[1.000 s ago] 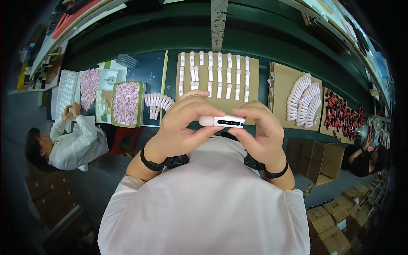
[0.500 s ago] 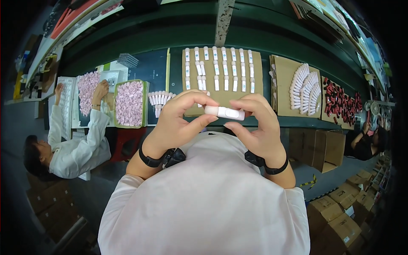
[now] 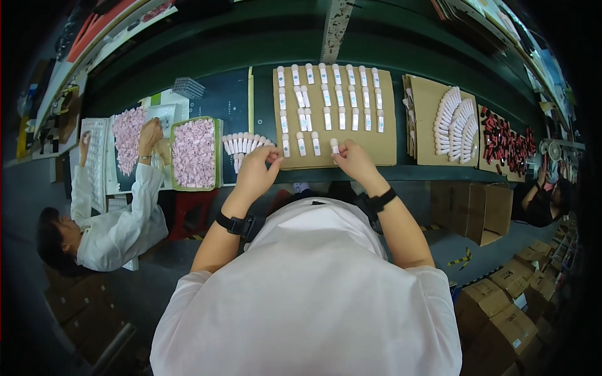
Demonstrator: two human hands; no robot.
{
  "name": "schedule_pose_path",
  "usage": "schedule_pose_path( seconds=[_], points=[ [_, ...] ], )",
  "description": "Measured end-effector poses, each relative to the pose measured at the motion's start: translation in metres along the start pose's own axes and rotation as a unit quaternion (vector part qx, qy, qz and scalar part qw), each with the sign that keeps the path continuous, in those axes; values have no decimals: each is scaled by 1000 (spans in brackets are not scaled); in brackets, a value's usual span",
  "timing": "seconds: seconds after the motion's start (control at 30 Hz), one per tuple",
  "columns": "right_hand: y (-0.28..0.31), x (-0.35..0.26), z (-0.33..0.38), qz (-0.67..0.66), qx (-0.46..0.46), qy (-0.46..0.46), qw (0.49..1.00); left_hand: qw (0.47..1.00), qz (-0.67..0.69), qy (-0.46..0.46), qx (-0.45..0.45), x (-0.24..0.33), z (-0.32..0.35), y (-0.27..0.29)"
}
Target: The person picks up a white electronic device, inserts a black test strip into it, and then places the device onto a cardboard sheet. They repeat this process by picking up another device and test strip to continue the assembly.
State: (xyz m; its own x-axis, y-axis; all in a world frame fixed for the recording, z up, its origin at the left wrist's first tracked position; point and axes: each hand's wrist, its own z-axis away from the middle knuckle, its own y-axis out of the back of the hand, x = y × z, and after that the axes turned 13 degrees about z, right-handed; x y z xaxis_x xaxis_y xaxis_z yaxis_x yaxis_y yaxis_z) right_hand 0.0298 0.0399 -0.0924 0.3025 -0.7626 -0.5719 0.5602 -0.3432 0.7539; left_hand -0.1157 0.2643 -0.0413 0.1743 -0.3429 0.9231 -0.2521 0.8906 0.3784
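My right hand [image 3: 357,163] pinches a small white wand with a rounded pale pink head [image 3: 334,144] at the near edge of a brown cardboard sheet [image 3: 371,145]. The wand's lower end is hidden by my fingers. Several like wands lie upright in rows on the sheet, many with a blue round mark; one stands in the bottom row [image 3: 315,143] just left of my right hand. My left hand [image 3: 256,172] hovers by the sheet's near left corner, thumb and forefinger slightly apart, nothing visible between them. Beside it a fan of wands [image 3: 241,143] lies on the table.
To the left are a green-rimmed tray [image 3: 217,150] of small pale pink parts and a co-worker in a white top [image 3: 113,235]. On the right, another cardboard sheet [image 3: 426,119] bears fanned wands, beyond it a pile of red and black parts [image 3: 501,141]. An open carton [image 3: 467,207] stands below.
Both hands have moved away from my chest to the table and apart. The wand has gone from between both hands to the cardboard sheet, in my right hand only.
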Motion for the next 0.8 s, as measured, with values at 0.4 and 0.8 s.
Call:
schedule_pose_path(
  seconds=[0.4, 0.8],
  points=[
    [-18, 1, -27, 61, 10, -42, 997, 999, -28, 18, 20, -54, 1, -11],
    [52, 73, 18, 11, 130, -68, 989, 997, -41, -7, 64, -25, -33, -34]
  ],
)
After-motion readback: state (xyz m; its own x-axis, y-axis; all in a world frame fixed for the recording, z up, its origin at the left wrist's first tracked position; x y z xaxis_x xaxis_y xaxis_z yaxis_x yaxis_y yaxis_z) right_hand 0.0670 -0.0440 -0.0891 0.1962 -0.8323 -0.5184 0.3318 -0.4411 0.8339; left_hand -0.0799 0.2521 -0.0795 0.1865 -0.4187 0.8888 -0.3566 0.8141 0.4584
